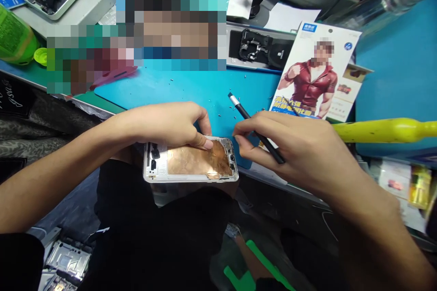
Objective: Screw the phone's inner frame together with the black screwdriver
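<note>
My left hand grips the upper edge of an opened phone frame, with its thumb lying on the copper-coloured sheet inside. The frame is white-rimmed and held level at the bench's near edge. Small parts and a camera opening show at its ends. Just right of the frame, my right hand is closed, thumb and forefinger pinched together. A slim black pen-like tool with a silver end runs through its fingers, pointing up and left. Whether anything tiny sits between the fingertips, I cannot tell.
Several tiny screws lie scattered on the blue mat. Behind are an open box with black parts and a printed package. A yellow handle lies to the right; a green bottle stands left. Part of the back is pixelated.
</note>
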`<state>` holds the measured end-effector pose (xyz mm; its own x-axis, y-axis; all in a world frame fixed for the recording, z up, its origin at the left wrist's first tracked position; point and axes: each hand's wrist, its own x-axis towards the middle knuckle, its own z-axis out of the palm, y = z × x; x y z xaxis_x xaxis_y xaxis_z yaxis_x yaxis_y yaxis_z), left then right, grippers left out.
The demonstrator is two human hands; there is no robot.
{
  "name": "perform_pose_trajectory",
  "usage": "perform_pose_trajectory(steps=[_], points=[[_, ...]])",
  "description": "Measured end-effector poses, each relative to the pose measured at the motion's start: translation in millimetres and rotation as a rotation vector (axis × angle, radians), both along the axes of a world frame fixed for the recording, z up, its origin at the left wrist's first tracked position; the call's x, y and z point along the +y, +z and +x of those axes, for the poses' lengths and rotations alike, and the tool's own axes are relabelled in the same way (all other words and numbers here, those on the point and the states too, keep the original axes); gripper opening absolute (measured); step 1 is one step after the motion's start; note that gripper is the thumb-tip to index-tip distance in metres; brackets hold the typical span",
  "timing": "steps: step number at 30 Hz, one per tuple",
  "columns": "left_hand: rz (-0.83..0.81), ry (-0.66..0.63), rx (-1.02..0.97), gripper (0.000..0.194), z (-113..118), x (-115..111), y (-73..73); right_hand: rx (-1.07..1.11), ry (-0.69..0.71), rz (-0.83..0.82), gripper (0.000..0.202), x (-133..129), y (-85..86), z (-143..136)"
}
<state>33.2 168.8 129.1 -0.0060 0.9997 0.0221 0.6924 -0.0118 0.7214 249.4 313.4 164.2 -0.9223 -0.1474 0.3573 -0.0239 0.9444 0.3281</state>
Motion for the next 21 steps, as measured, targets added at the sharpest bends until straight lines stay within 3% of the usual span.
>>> perform_pose_trajectory(steps=[9,14,18,21], points=[[-0.031,0.022,0.017,0.039,1.6,-2.8,2.6,0.066,0.023,-0.034,0.008,6.2,5.6,15.7],[-0.035,0.028,0.019,0.040,2.2,-4.6,5.1,0.079,-0.006,-0.021,0.017,-7.3,-3.1,5.4],[-0.042,0.022,0.015,0.038,1.0,-4.5,5.7,0.027,-0.028,0.025,0.020,-12.5,0.3,-5.3],[-0.065,0.018,-0.008,0.040,-0.3,-5.1,5.8,0.109,-0.045,-0.130,0.019,-11.8,3.6,-4.3]])
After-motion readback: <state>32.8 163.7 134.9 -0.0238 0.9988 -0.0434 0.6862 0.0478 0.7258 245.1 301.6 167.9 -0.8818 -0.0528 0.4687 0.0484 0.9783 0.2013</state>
